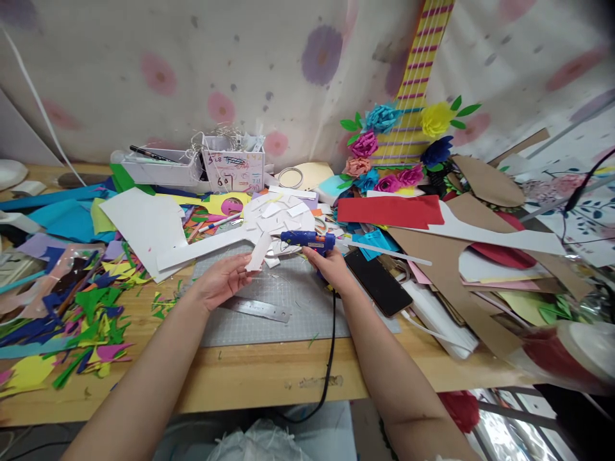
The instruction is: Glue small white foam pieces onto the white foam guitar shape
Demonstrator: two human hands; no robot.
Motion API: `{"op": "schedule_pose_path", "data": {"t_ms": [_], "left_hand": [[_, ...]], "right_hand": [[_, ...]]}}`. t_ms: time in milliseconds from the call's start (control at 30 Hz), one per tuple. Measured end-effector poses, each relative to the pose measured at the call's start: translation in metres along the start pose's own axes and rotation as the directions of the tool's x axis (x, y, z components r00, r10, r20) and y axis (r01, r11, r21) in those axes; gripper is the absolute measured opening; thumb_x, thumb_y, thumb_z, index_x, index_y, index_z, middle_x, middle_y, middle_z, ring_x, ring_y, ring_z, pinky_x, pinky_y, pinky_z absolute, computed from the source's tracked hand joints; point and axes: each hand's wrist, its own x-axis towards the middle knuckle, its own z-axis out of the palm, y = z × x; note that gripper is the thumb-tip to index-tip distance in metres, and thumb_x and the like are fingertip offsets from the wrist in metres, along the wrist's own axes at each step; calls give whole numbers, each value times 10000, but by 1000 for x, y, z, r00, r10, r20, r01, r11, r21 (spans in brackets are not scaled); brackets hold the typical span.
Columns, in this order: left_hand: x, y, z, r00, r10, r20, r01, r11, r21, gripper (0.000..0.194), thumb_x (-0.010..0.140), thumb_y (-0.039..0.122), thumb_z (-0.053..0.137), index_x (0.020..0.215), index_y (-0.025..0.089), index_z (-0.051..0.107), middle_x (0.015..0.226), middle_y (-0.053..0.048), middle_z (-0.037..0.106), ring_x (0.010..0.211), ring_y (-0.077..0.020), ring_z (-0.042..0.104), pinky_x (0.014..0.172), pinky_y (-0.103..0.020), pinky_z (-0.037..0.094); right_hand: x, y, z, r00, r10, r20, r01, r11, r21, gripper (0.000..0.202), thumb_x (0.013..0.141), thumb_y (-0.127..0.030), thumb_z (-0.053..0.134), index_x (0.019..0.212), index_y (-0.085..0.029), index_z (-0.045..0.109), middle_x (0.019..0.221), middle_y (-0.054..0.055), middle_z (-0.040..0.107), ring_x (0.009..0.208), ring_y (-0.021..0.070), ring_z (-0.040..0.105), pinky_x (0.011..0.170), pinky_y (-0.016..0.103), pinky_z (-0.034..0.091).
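My left hand [229,278] pinches a small white paper strip [260,251] over the grey cutting mat [307,320]. In my right hand [328,262] is a blue hot glue gun [307,239], its nozzle pointing left at the strip; I cannot tell whether they touch. A long clear glue stick [389,251] juts from the gun's back. Just beyond both hands lies a white guitar-like cutout [202,250] with several white pieces on its round end, partly hidden by the strip and gun. A steel ruler [259,309] rests on the mat below my left hand.
Colourful paper scraps [96,314] cover the left side. A black phone [378,282] and stacked cardboard [461,256] lie to the right. Behind stand a white box [235,169] and a yellow guitar neck [416,83] with paper flowers. The gun's black cord [331,358] hangs over the table's front edge.
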Motion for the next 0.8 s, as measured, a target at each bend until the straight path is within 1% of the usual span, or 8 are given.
{"op": "schedule_pose_path", "data": {"t_ms": [167, 267, 333, 400, 467, 533, 633, 800], "left_hand": [[0, 16, -19, 995, 88, -52, -77, 980, 185, 259, 709, 198, 712, 961, 147, 679, 886, -62, 711, 706, -115, 645, 572, -183, 517], [3, 37, -36, 952, 287, -105, -210, 863, 459, 407, 654, 291, 748, 1026, 168, 640, 926, -51, 709, 770, -139, 643, 650, -233, 521], [6, 52, -45, 888, 449, -97, -251, 650, 717, 508, 644, 343, 735, 1109, 190, 600, 954, -47, 714, 825, -176, 651, 715, -283, 513], [11, 64, -51, 833, 551, -52, -184, 364, 913, 546, 656, 354, 700, 1169, 217, 570, 985, -42, 717, 854, -210, 656, 756, -325, 497], [17, 69, -55, 823, 568, -3, -86, 130, 988, 544, 689, 343, 650, 1213, 240, 546, 1021, -35, 714, 889, -233, 654, 770, -343, 483], [23, 69, -59, 838, 544, 31, -37, 0, 999, 529, 727, 333, 599, 1243, 250, 521, 1061, -32, 707, 940, -246, 646, 770, -346, 475], [32, 64, -63, 847, 528, 61, -23, -77, 997, 487, 755, 331, 555, 1234, 257, 515, 1120, -25, 687, 993, -249, 633, 766, -342, 469], [37, 58, -63, 850, 525, 39, 14, -98, 995, 466, 757, 312, 541, 1217, 246, 512, 1169, -35, 665, 1012, -253, 628, 767, -349, 468]], "right_hand": [[-1, -10, -1, 999, 23, 41, -27, 994, 101, 385, 722, -562, 613, 634, -187, 605, 618, 29, 626, 485, 105, 444, 493, 258, 386], [1, -7, 0, 1000, 12, 5, -13, 986, 167, 371, 716, -555, 632, 663, -188, 619, 669, 45, 664, 484, 104, 450, 488, 257, 392], [2, -4, 1, 999, 19, -26, -14, 982, 191, 368, 708, -556, 643, 677, -190, 617, 675, 48, 673, 480, 105, 453, 485, 258, 394], [3, -1, 2, 999, 17, -50, -7, 981, 192, 373, 702, -562, 647, 681, -191, 617, 679, 51, 677, 476, 107, 454, 483, 260, 397], [3, -1, 2, 998, 11, -63, 0, 984, 180, 378, 701, -566, 646, 674, -189, 617, 684, 54, 679, 478, 108, 455, 487, 263, 401], [3, -2, 2, 998, 10, -62, 1, 984, 177, 380, 702, -565, 647, 670, -187, 617, 690, 57, 680, 480, 109, 456, 489, 265, 403], [2, -2, 2, 998, 15, -59, -4, 983, 183, 373, 705, -556, 652, 678, -186, 620, 702, 58, 682, 486, 109, 459, 493, 265, 402], [2, -2, 1, 999, 11, -48, -3, 988, 155, 381, 714, -560, 643, 675, -182, 626, 700, 60, 680, 491, 109, 458, 496, 264, 401]]}}
